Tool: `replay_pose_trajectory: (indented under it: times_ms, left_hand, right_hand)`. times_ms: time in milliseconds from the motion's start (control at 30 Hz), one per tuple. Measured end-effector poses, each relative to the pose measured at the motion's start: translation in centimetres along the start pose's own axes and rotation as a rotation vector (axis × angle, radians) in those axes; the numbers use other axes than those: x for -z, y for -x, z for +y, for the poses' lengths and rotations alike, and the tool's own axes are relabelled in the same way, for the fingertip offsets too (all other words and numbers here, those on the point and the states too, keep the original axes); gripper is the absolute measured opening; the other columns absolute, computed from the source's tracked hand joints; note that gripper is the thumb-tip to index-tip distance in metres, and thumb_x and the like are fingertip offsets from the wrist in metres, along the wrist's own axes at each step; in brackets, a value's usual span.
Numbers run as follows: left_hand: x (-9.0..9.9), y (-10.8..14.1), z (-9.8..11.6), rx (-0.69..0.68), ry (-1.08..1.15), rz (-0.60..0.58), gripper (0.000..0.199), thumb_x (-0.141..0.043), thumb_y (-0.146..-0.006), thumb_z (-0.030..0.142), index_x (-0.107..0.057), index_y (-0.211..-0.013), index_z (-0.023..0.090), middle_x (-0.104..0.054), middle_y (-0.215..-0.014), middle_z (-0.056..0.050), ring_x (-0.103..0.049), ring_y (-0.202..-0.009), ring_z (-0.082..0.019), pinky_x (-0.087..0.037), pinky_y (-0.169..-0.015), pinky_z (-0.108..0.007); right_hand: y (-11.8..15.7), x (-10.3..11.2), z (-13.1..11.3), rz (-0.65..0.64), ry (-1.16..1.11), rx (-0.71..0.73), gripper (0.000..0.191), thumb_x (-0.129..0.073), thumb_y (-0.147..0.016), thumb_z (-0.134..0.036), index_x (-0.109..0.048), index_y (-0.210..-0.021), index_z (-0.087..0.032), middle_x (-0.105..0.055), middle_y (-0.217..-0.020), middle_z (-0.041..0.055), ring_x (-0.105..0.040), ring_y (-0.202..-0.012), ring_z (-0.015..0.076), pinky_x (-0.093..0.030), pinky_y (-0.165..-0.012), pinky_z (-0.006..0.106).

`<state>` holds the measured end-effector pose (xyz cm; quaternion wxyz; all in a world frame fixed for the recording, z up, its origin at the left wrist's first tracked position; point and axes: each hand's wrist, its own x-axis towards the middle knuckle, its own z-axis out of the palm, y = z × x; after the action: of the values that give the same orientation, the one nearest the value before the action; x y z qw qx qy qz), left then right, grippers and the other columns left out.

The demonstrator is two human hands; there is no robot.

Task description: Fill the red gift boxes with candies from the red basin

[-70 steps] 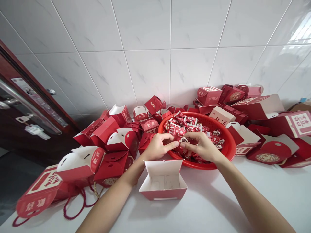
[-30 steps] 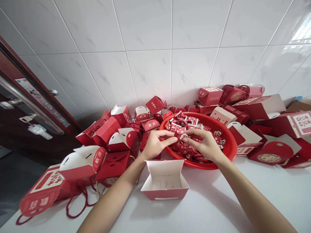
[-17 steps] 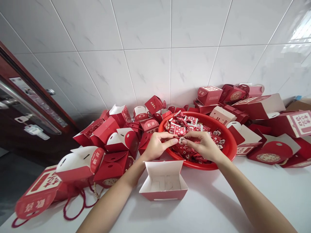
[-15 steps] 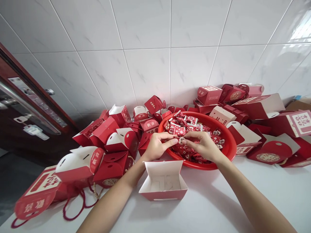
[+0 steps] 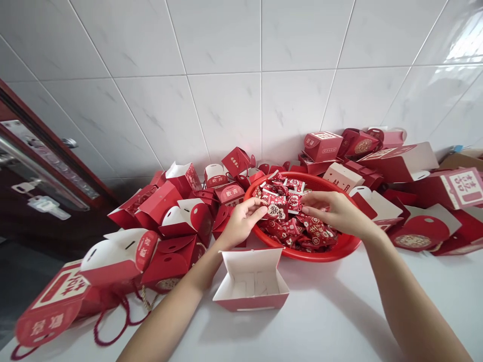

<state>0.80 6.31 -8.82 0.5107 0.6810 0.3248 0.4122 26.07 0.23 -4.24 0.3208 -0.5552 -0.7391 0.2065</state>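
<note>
Parted rightward, my right hand point(image 5: 334, 210) arches half-open, no hold visible, across the basin's rim point(image 5: 302, 256); my left hand point(image 5: 241, 221) pinches a packet point(image 5: 276, 210).

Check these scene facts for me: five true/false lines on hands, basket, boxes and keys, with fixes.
1. The left hand pinches a red candy packet. True.
2. The right hand is over the red plastic basket. True.
3. The left hand is inside the front gift box. False: it is beyond that box, at the candy packet.
4. Every other gift box stands left of the basket. False: gift boxes also stand to its right.
5. Keys hang at the door on the left. True.
</note>
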Motion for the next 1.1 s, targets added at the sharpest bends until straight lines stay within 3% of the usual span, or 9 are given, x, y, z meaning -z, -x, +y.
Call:
replay_pose_trajectory:
  times_ms: [133,267,433,600,700,800,933,1100]
  left_hand:
    - [0.0,-0.1,-0.2,-0.019,-0.003,-0.014,0.035,-0.071,-0.083,0.047,-0.066,-0.100,0.018,-0.074,-0.095,-0.004,-0.072,-0.092,-0.022,-0.056,-0.089,-0.034]
    - [0.1,-0.1,-0.3,-0.031,-0.038,-0.004,0.038,-0.069,-0.086,0.043,-0.063,-0.113,0.018,-0.072,-0.087,-0.003,-0.072,-0.089,-0.021,-0.055,-0.086,-0.032]
    - [0.1,0.1,0.0,-0.036,-0.070,-0.026,0.036,-0.065,-0.090,0.040,-0.061,-0.118,0.018,-0.073,-0.086,-0.001,-0.072,-0.088,-0.021,-0.056,-0.086,-0.031]
    - [0.2,0.1,0.0,-0.038,-0.087,-0.040,0.035,-0.065,-0.090,0.040,-0.064,-0.116,0.017,-0.074,-0.087,-0.003,-0.073,-0.088,-0.020,-0.056,-0.087,-0.032]
    - [0.3,0.0,-0.1,-0.049,-0.101,-0.040,0.034,-0.065,-0.090,0.039,-0.066,-0.115,0.017,-0.075,-0.091,-0.004,-0.073,-0.089,-0.020,-0.057,-0.087,-0.032]
    - [0.2,-0.1,-0.2,-0.077,-0.108,-0.029,0.032,-0.064,-0.090,0.038,-0.069,-0.113,0.017,-0.076,-0.098,-0.006,-0.073,-0.092,-0.021,-0.058,-0.088,-0.031]
    - [0.1,-0.1,-0.3,-0.110,-0.101,-0.026,0.031,-0.063,-0.090,0.039,-0.073,-0.109,0.017,-0.077,-0.109,-0.008,-0.071,-0.099,-0.021,-0.057,-0.090,-0.031]
    - [0.1,0.0,-0.4,-0.087,-0.131,-0.050,0.032,-0.063,-0.090,0.041,-0.074,-0.108,0.017,-0.077,-0.106,-0.007,-0.071,-0.099,-0.023,-0.057,-0.091,-0.033]
  right_hand:
    - [1.0,2.4,1.4,-0.251,0.243,-0.162,0.029,-0.060,-0.085,-0.036,-0.073,-0.104,-0.018,-0.078,-0.099,0.0111,-0.073,-0.089,0.0305,-0.057,-0.079,0.040]
    - [1.3,2.5,2.4,-0.278,0.376,-0.267,0.042,-0.066,-0.080,-0.032,-0.070,-0.119,-0.019,-0.075,-0.117,0.0132,-0.071,-0.103,0.0349,-0.055,-0.085,0.041]
    - [0.6,0.9,2.3,-0.338,0.482,-0.238,0.038,-0.072,-0.074,-0.026,-0.071,-0.112,-0.021,-0.076,-0.103,0.0118,-0.068,-0.097,0.0337,-0.051,-0.078,0.037]
    - [0.4,0.5,2.1,-0.350,0.442,-0.225,0.032,-0.076,-0.066,-0.023,-0.068,-0.097,-0.022,-0.075,-0.100,0.0083,-0.068,-0.092,0.0301,-0.050,-0.074,0.032]
    - [0.4,0.9,2.0,-0.373,0.325,-0.141,0.022,-0.072,-0.069,-0.026,-0.064,-0.089,-0.022,-0.073,-0.094,0.0054,-0.066,-0.085,0.0265,-0.049,-0.071,0.032]
    - [0.4,1.2,1.7,-0.265,0.156,-0.014,0.019,-0.068,-0.077,-0.035,-0.065,-0.090,-0.021,-0.073,-0.090,0.0042,-0.066,-0.082,0.0250,-0.050,-0.073,0.034]
    - [0.2,1.0,1.6,0.034,0.058,0.054,0.024,-0.068,-0.080,-0.039,-0.072,-0.092,-0.020,-0.077,-0.096,0.0061,-0.070,-0.088,0.0272,-0.052,-0.079,0.035]
    - [-0.1,0.2,1.7,0.209,-0.034,0.053,0.027,-0.074,-0.079,-0.045,-0.072,-0.081,-0.018,-0.071,-0.075,0.0046,-0.061,-0.066,0.0203,-0.047,-0.059,0.031]
